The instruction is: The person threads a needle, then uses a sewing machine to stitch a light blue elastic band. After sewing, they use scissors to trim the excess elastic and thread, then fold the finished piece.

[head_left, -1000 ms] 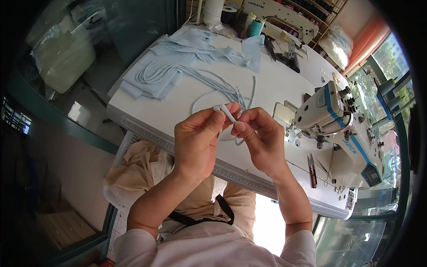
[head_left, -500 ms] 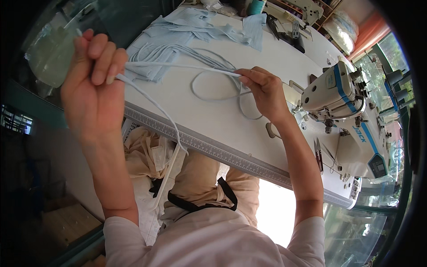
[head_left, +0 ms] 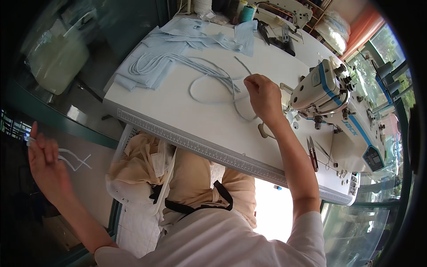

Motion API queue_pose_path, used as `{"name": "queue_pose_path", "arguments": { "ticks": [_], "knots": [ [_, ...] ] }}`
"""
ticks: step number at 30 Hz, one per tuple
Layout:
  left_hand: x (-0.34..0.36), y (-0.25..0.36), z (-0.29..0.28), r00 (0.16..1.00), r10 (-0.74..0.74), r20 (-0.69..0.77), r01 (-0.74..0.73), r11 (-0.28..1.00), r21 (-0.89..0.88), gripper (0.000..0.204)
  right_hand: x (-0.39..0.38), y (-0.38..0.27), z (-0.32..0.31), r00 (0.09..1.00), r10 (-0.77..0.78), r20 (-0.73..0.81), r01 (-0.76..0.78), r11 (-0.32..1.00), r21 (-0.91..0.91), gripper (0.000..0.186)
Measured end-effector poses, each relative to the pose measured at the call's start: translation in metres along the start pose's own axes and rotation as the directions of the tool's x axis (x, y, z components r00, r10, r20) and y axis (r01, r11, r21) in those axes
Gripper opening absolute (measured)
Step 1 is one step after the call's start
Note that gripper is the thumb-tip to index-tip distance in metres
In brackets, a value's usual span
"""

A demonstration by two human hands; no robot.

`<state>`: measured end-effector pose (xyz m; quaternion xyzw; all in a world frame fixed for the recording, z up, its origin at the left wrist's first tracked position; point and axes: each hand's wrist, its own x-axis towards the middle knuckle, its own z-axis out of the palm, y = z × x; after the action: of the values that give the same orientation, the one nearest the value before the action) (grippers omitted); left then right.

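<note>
My left hand [head_left: 46, 167] is low at the far left, off the table and slightly blurred. Its fingers curl round a thin pale cord [head_left: 66, 151], whose ends stick out on both sides. Over the table my right hand [head_left: 265, 98] is closed in a pinch at a light-blue fabric cord [head_left: 243, 64]; the exact grip is hidden behind the fingers. Left of that hand, a loose bundle of light-blue cords [head_left: 171, 58] lies in loops, partly on light-blue cloth pieces [head_left: 155, 40].
A white sewing machine [head_left: 318, 86] stands right of my right hand. Thread snips [head_left: 312, 153] and several small metal parts lie near it. A ruler strip [head_left: 195, 141] runs along the table's front edge. Beige fabric [head_left: 138, 162] fills a bin below. Thread spools [head_left: 247, 13] stand at the back.
My left hand has swung down and left, off the table, with pale cord in it. The taut cord between my hands no longer shows. My right hand stays near its place.
</note>
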<state>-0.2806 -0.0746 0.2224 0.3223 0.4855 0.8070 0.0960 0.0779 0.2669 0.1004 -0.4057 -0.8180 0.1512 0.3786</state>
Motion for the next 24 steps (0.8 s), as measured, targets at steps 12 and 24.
{"name": "queue_pose_path", "arguments": {
  "ticks": [12, 24],
  "knots": [
    [-0.091, -0.163, 0.142, 0.561, -0.73, 0.39, 0.819, 0.559, -0.131, 0.026, -0.017, -0.068, 0.083, 0.954, -0.235, 0.185, 0.244, 0.969, -0.028, 0.012],
    [-0.108, -0.171, 0.182, 0.624, -0.627, 0.467, 0.764, 0.362, -0.535, 0.029, -0.073, -0.09, 0.006, 0.962, 0.067, 0.266, -0.176, 0.895, 0.411, 0.011]
  ]
}}
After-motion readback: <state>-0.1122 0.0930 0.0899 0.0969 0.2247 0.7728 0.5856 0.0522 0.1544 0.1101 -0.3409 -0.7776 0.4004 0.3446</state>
